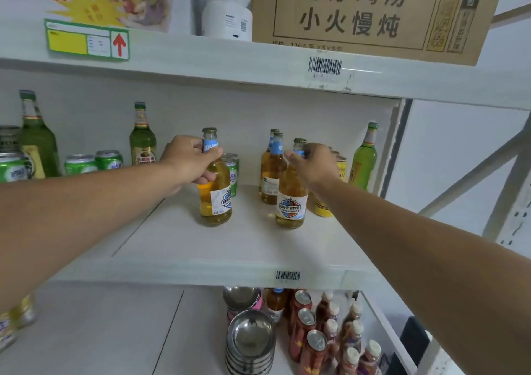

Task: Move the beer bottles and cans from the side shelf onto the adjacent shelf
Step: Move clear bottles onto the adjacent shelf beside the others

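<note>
Our left hand (188, 159) grips neck of amber Dahe beer bottle (215, 193) upright on white shelf (253, 248); our right hand (314, 163) pinches neck of second Dahe bottle (291, 202). Green can (232, 170) just behind left hand; yellow cans (340, 168) behind right.
</note>
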A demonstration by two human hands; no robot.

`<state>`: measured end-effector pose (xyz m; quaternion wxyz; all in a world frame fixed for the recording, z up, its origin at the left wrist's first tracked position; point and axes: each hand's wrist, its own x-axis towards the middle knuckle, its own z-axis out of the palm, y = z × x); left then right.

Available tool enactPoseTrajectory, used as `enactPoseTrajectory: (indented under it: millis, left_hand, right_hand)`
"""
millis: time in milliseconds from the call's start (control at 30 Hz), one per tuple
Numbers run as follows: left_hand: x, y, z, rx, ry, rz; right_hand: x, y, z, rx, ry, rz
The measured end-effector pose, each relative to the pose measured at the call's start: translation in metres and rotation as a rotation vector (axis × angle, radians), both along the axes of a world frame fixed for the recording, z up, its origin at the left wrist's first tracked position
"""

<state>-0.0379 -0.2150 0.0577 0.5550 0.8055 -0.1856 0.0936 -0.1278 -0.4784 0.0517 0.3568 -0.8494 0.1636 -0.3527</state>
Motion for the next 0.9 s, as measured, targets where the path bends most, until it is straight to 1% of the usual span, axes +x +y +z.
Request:
enactPoseTrajectory:
  millis: [100, 300, 467, 700, 800, 900]
  left_hand:
    - [0.005, -0.002, 0.002, -0.019, -0.007, 0.021]
    - [0.014, 0.003, 0.006, -0.019, -0.01, 0.019]
    - [0.017, 0.002, 0.006, -0.007, -0.011, -0.018]
    - [0.014, -0.008, 0.001, 0.024, -0.002, -0.097]
    - [0.009, -0.018, -0.001, 0.032, -0.001, -0.137]
    - [0.002, -0.033, -0.001, 0.037, -0.002, -0.174]
  right_hand:
    - [0.025, -0.002, 0.003, 0.005, 0.027, 0.024]
    - [0.059, 0.0, -0.002, 0.05, 0.017, 0.087]
    - [0.075, -0.001, -0.005, 0.019, 0.026, 0.093]
    - [0.069, -0.004, 0.001, -0.056, 0.065, 0.109]
    - [0.056, -0.005, 0.003, -0.028, 0.06, 0.11]
    - [0.036, -0.006, 0.004, -0.002, 0.012, 0.105]
